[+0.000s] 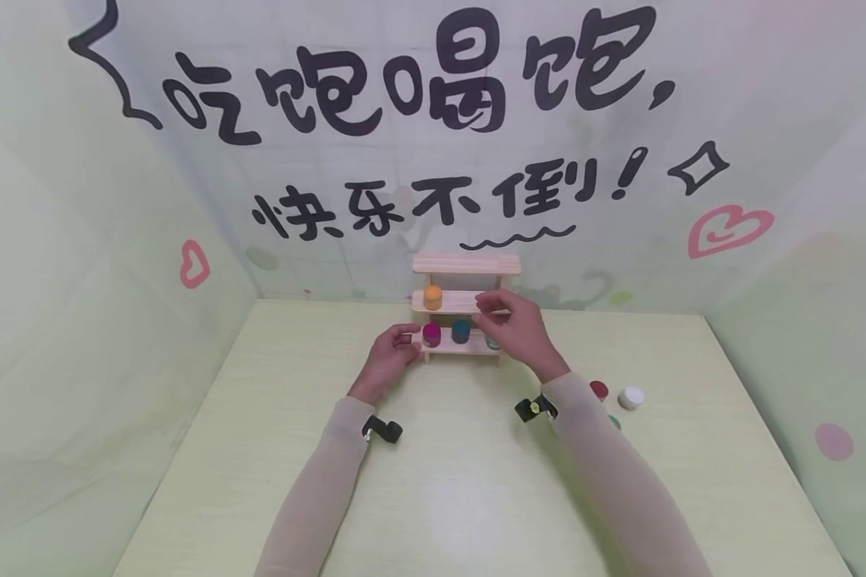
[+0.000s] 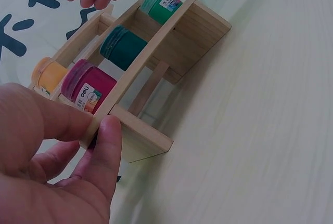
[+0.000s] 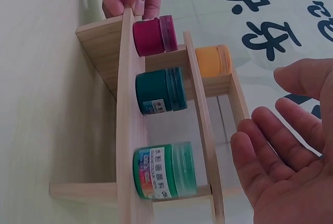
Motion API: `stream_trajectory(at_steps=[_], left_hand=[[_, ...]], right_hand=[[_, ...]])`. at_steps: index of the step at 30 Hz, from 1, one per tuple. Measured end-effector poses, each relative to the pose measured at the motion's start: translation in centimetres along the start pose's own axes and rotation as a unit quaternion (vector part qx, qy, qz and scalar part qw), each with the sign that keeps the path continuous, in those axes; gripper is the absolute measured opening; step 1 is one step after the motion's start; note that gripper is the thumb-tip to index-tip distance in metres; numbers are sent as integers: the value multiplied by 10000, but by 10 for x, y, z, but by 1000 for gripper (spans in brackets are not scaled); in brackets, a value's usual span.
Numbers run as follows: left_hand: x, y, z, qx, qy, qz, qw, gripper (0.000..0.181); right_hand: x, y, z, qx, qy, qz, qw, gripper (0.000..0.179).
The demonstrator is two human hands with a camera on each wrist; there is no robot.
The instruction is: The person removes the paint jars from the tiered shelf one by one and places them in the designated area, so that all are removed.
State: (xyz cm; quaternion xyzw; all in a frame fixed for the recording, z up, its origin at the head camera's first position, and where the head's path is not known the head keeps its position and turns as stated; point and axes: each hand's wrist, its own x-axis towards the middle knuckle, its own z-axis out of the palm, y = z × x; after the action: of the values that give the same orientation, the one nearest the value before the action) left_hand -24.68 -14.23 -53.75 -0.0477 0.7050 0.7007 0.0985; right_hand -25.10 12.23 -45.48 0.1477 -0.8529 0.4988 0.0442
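Note:
A small wooden tiered shelf (image 1: 466,264) stands against the back wall. My left hand (image 1: 388,362) pinches the left end of its lowest tier between thumb and fingers. On that tier sit a magenta paint jar (image 3: 151,36), a teal paint jar (image 3: 158,90) and a green paint jar (image 3: 162,171). An orange paint jar (image 1: 433,297) rests at the left of the middle tier. Beside the right part of the shelf, my right hand (image 1: 521,330) holds nothing, its fingers loosely bent. In the head view it partly covers the green jar.
On the table (image 1: 433,481), right of the shelf, stand a dark red jar (image 1: 598,390) and a white jar (image 1: 631,397). A green one (image 1: 613,421) is mostly hidden by my right sleeve. Printed fabric walls (image 1: 787,336) enclose the back and sides.

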Motion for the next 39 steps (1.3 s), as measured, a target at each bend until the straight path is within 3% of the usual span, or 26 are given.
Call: stream_trajectory(at_steps=[15, 30, 39], left_hand=[[-1, 2, 1, 73, 46, 60, 9999, 39], [-1, 1, 1, 37, -15, 58, 10000, 39], [1, -4, 2, 45, 46, 85, 9999, 38]], right_hand=[[32, -10, 26, 99, -148, 181, 9997, 34], [51, -9, 56, 161, -275, 35, 9995, 37], [57, -10, 68, -338, -192, 246, 9989, 39]])
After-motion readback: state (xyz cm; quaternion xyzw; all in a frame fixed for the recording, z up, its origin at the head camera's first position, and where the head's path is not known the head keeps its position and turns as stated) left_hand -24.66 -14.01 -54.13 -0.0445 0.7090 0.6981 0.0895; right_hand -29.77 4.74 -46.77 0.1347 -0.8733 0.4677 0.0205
